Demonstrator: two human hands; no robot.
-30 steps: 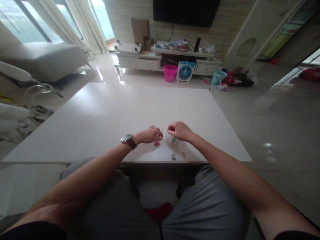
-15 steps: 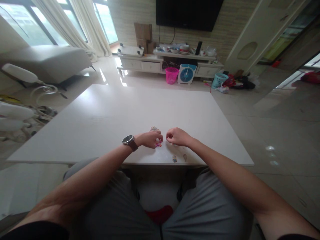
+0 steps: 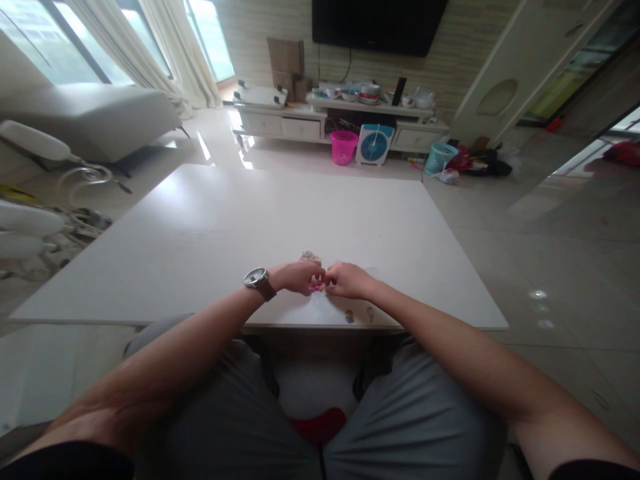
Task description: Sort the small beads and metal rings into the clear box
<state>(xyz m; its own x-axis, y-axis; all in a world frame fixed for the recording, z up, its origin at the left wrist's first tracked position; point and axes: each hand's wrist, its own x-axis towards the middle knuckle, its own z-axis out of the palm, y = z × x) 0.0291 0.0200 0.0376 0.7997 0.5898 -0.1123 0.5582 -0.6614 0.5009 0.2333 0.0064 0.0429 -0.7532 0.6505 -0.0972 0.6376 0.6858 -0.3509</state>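
On the white table (image 3: 240, 227), near its front edge, my left hand (image 3: 302, 277) is closed with curled fingers at a small pink, purple and orange thing (image 3: 317, 287), too small to name. Almost touching it from the right is my right hand (image 3: 347, 280), its fingertips pinched together; whatever they hold is hidden. Just beyond my left hand lies a small pile of pale patterned pieces (image 3: 310, 257), partly covered by it. Closer to me, a small yellow-and-blue sticker-like figure (image 3: 349, 316) lies flat beside a small pale flat piece (image 3: 371, 313).
A watch (image 3: 257, 278) is on my left wrist. Past the table stand a pink basket (image 3: 343, 148), a blue-and-white fan (image 3: 374, 144) and a low cabinet (image 3: 303, 129) with bowls on top. White chairs (image 3: 33, 220) are at the left. My legs are under the front edge.
My right hand has moved left and slightly down, closing the gap to my left hand. My left hand has stayed almost in place. The camera view has shifted slightly.
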